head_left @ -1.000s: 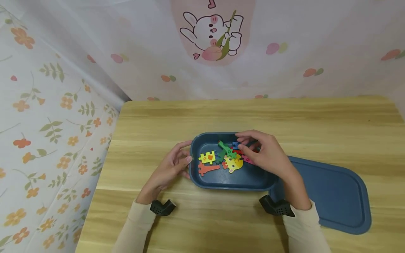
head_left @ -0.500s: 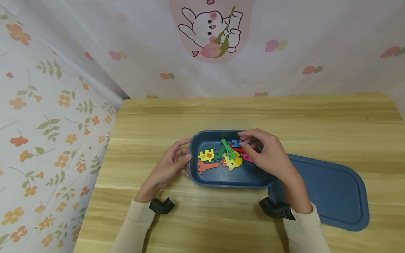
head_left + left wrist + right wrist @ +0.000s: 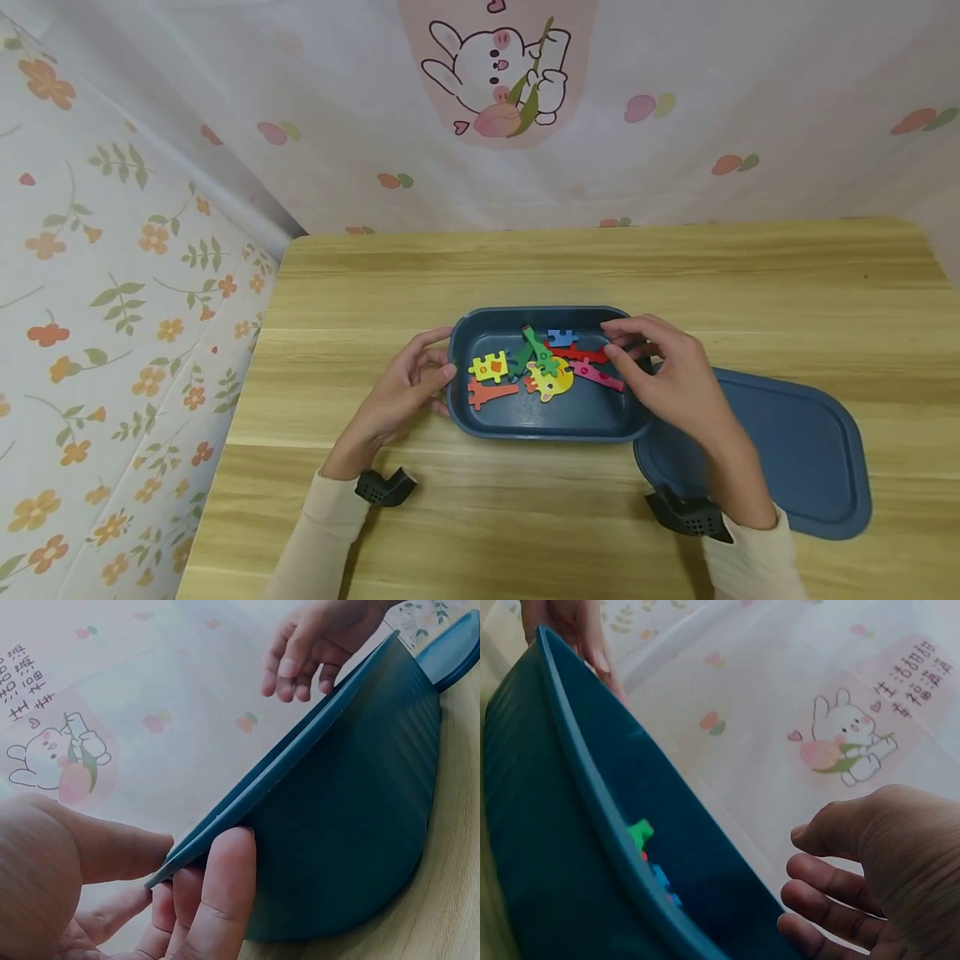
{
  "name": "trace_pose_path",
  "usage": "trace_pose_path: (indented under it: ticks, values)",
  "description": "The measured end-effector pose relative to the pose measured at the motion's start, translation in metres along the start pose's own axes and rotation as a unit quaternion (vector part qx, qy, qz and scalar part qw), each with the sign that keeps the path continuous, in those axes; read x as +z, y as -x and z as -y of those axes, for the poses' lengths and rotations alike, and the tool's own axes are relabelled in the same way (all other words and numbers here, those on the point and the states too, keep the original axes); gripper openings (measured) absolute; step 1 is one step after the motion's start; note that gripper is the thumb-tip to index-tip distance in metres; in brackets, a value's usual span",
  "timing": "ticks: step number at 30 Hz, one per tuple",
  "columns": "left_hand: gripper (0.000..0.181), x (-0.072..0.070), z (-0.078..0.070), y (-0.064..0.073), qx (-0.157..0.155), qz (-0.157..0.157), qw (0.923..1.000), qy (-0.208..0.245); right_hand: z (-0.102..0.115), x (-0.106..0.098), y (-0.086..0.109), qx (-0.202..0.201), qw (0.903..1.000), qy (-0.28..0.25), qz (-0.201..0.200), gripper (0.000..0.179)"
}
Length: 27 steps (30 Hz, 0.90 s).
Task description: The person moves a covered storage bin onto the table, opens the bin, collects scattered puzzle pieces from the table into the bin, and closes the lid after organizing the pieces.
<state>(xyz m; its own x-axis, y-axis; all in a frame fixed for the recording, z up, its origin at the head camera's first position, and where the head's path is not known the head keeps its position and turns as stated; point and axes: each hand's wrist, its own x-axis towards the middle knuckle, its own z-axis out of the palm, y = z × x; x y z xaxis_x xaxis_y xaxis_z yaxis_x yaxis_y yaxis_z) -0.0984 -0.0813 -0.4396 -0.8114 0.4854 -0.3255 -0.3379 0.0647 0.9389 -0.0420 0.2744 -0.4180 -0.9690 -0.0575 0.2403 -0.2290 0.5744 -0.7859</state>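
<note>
A dark blue open box (image 3: 551, 434) sits on the table with several flat puzzle pieces inside. My left hand (image 3: 397, 392) pinches its left rim between thumb and fingers, as the left wrist view shows up close. My right hand (image 3: 675, 379) is over the box's right end, fingers loosely bent, holding nothing. Nearest to it are a pink piece (image 3: 597, 374), a red piece (image 3: 588, 355) and a blue piece (image 3: 561, 337). Farther left are a green piece (image 3: 538, 348), a yellow animal-head piece (image 3: 553, 385), a yellow piece (image 3: 489, 367) and an orange piece (image 3: 491, 394).
A flat blue lid (image 3: 795, 454) lies on the wooden table (image 3: 480, 517) to the right, partly behind the right hand and wrist. A patterned curtain (image 3: 675, 167) hangs behind the table, and a floral one (image 3: 135, 333) along the left.
My right hand has drawn back to the right from above the pieces, uncovering the red and pink ones. The green piece's upper end has shifted slightly. My left hand stays at the rim.
</note>
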Motion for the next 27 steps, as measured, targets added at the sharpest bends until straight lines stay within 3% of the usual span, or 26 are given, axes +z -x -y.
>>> trace_pose_path:
  ticks: [9,17,27]
  values:
    - [0.065,-0.002,-0.001,0.005,0.0,-0.002,0.9999,-0.011,0.0,-0.008,0.016,-0.003,0.9995,0.003,-0.03,0.041]
    - [0.069,0.0,0.003,0.005,0.009,0.017,0.9998,-0.002,-0.002,-0.011,0.029,0.02,0.997,0.063,-0.039,0.048]
    - [0.067,-0.001,0.002,0.005,0.007,0.005,0.9999,-0.01,-0.011,-0.009,0.042,0.075,0.995,0.006,-0.066,0.049]
